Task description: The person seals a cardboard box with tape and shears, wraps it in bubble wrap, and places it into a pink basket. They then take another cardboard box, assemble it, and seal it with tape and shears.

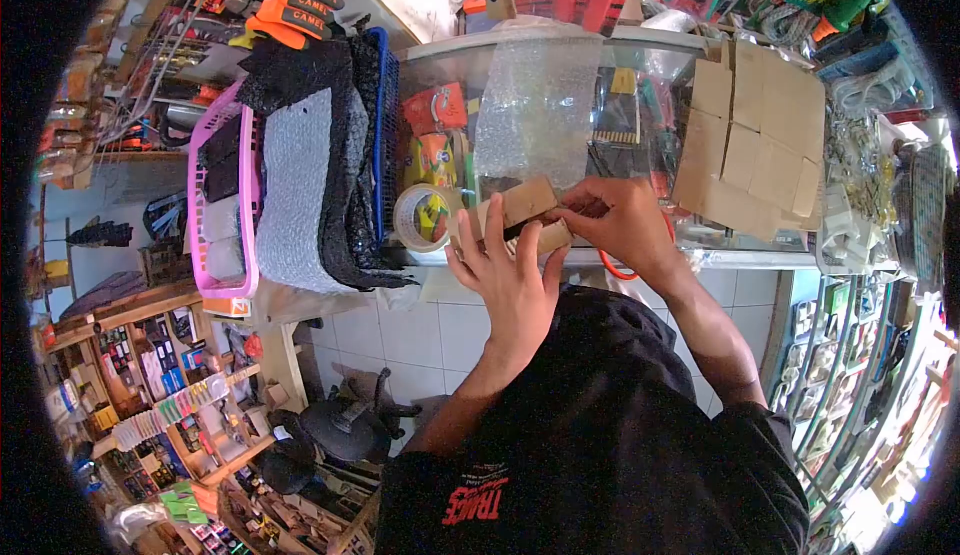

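Observation:
Over the front edge of the glass counter, a small brown cardboard box [528, 199] is between my two hands, with a dark gap along its side. My left hand [512, 290] holds it from the near left side, fingers spread along it and thumb at the lower part. My right hand [625, 220] pinches at its right end, with fingertips partly hidden. A roll of tape [425, 218] rests just left of the box. Beyond the box, a sheet of clear bubble wrap [535, 105] lies on the counter.
Flattened cardboard [752, 145] covers the counter's right part. To the left are a pink basket [250, 245], folded grey and black wrap [295, 175] and a blue basket [380, 135]. A black stool [350, 420] is on the tiled floor. Shelves of goods [180, 385] line the sides.

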Demonstrator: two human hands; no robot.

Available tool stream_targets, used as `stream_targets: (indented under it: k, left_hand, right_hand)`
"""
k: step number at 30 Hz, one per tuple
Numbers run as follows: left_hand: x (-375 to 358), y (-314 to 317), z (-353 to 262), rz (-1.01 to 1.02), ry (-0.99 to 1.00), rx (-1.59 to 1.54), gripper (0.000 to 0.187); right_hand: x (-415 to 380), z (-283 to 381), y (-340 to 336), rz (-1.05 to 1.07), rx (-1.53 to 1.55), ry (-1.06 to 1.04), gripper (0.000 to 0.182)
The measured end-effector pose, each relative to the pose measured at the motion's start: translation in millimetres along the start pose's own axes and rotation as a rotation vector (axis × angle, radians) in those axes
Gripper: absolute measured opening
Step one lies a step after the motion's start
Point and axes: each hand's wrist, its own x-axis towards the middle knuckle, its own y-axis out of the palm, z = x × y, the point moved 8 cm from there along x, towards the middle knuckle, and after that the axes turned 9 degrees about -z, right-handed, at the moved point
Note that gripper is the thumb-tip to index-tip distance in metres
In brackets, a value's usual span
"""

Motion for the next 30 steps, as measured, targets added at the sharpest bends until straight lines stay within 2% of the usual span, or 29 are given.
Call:
stream_targets:
  k: [5,12,20,26,30]
  left_hand:
    - [0,5,3,0.019,0.007,-0.007,0.060]
    - [2,12,2,0.118,0.013,-0.022,0.077]
    - [4,19,-3,0.178,0.082,0.022,0.076]
    - [6,19,-5,0.173,0.120,0.054,0.074]
    - [6,21,-4,0.161,0.140,0.060,0.072]
  right_hand:
    - [-3,2,0,-0.036,-0.016,-0.022,0.015]
    - [-6,-18,4,-0.066,0.100,0.155,0.021]
    - [-12,-22,8,-0.087,0.213,0.291,0.021]
    - [-13,-4,1,-0.149,0.072,0.120,0.021]
    - [-13,16,0,-0.195,-0.070,-0.067,0.019]
